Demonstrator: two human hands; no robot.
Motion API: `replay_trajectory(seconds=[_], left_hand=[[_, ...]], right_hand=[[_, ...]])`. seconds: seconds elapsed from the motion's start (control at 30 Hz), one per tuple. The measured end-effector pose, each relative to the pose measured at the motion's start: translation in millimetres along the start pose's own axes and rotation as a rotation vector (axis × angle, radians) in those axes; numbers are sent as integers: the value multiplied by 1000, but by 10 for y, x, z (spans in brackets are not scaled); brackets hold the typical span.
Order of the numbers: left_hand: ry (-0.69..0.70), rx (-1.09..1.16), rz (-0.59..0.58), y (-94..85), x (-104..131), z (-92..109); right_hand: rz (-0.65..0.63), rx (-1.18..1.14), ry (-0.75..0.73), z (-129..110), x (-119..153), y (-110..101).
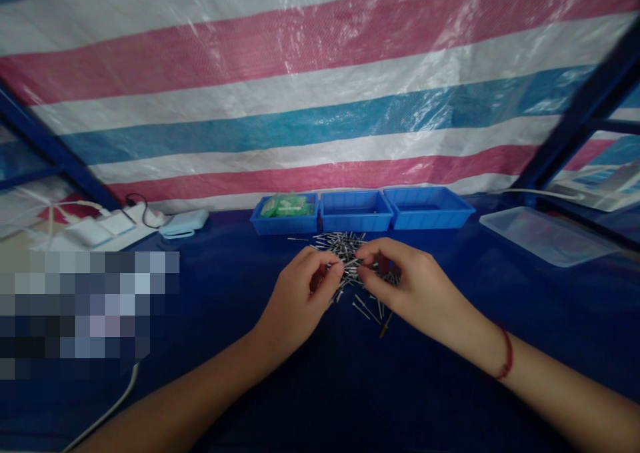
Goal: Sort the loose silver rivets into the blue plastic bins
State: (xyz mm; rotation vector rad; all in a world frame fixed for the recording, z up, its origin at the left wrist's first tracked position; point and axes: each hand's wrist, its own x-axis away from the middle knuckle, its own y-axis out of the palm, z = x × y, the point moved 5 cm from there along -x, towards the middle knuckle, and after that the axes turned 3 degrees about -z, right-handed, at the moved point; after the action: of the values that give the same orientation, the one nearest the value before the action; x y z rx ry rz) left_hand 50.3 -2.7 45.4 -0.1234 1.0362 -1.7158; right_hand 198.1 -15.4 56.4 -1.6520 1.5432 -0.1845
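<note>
A loose heap of thin silver metal pins (345, 245), shaped like blind rivets, lies on the dark blue tabletop. My left hand (300, 286) is at the heap's left side, thumb and forefinger pinched together. What sits in that pinch, if anything, is too small to make out. Opposite it, my right hand (407, 276) reaches into the heap's right side with fingers curved and a gap between thumb and forefinger. Several pins (361, 309) lie scattered in front of the heap, and a brass-coloured piece (385, 329) is nearest to me. Both hands cover part of the heap.
Behind the heap stand three blue bins; the left bin (285, 225) holds green plastic packets (287, 205), beside a middle bin (356, 221) and a right bin (434, 218). A translucent lid (550, 235) lies right. Power strips (107, 229) and a light-blue case (184, 223) are left.
</note>
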Motion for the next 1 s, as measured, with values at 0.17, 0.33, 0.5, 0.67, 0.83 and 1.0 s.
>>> replay_trajectory(seconds=[0.17,0.33,0.5,0.67,0.83,1.0], left_hand=[[-38,181,51,-1,35,63],[-12,183,60,44,68,54],[-41,227,65,67,66,24],[-12,222,58,61,59,22],[20,211,82,39,60,28],[41,206,144,-4,73,24]], right_hand=[[-61,-418,144,18,29,101],[-29,-544,178,48,36,113],[-42,-497,145,29,45,114],[-35,-428,92,-19,56,95],[12,-370,54,-20,57,69],[9,-373,73,-7,46,85]])
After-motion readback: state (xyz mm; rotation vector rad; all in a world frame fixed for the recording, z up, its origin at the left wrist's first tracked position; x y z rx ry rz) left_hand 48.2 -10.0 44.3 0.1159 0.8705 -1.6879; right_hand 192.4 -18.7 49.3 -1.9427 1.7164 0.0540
